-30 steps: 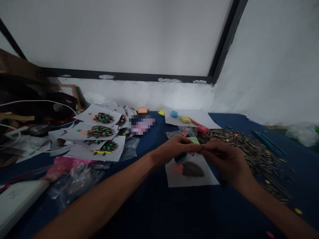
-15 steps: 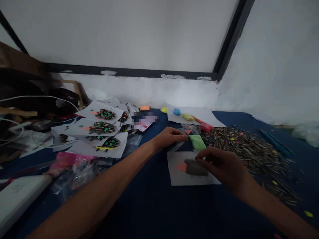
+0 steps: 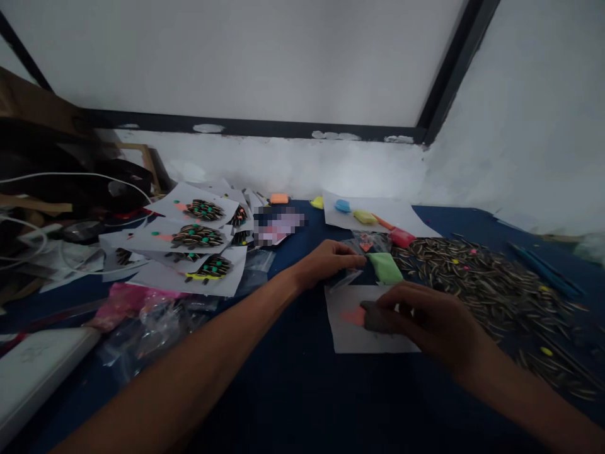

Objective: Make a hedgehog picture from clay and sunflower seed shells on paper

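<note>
A sheet of white paper (image 3: 347,340) lies on the blue table, bearing a flat dark grey clay shape (image 3: 373,317) with a pink-orange pointed clay piece (image 3: 352,316) at its left end. My right hand (image 3: 430,321) is over the grey shape, thumb and fingers closed together at it and covering its right part; whatever they pinch is hidden. Just beyond the paper, my left hand (image 3: 331,261) has its fingertips drawn together beside a light green clay block (image 3: 386,268) and a clear plastic bag (image 3: 345,280). What its fingertips hold is too small to name.
Striped sunflower seeds (image 3: 477,284) spread at right, near a blue pen-like item (image 3: 548,268). Behind lie a red-capped tool (image 3: 401,237) and another paper with blue clay (image 3: 342,206). At left are seed-covered hedgehog pictures (image 3: 196,237), plastic wrappers (image 3: 155,321) and a white box (image 3: 42,372).
My right hand has come down over the grey clay shape and hides more of it. My left hand stays by the green clay. The whole view has shifted slightly.
</note>
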Demonstrator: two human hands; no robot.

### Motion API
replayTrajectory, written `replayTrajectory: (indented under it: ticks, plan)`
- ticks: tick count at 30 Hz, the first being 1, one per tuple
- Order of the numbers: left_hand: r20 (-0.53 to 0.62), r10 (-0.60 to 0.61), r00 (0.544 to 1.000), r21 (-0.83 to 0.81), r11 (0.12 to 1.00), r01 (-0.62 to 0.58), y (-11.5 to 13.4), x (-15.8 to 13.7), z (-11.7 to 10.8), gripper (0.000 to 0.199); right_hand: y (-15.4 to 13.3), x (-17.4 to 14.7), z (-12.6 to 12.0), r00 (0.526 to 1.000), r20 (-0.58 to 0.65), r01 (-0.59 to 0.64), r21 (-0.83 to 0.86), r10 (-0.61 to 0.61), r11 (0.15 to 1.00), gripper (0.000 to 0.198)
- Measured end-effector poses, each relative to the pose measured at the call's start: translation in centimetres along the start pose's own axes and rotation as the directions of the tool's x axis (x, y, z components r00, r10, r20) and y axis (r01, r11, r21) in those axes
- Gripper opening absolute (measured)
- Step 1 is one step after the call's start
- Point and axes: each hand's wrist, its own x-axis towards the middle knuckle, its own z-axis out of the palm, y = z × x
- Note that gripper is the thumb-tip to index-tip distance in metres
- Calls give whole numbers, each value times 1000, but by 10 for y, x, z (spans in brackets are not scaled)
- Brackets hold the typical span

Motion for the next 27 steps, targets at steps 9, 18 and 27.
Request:
replayTrajectory:
  ticks: [9,18,27]
  plan:
    - [44,22,999,40,999,-24,-1,0,-2,32,-5,-10,-2,993,119,8,-49,-2,999,18]
    - [65,41,997,81,996,-46,-5,2,-3,31,-1,-23,-1,992,118,59,-84,-49,995,11]
    - [72,12,997,89,996,-19,-6,4,-3,33,-13,-12,5,989,44,145,-171,-140,975,16]
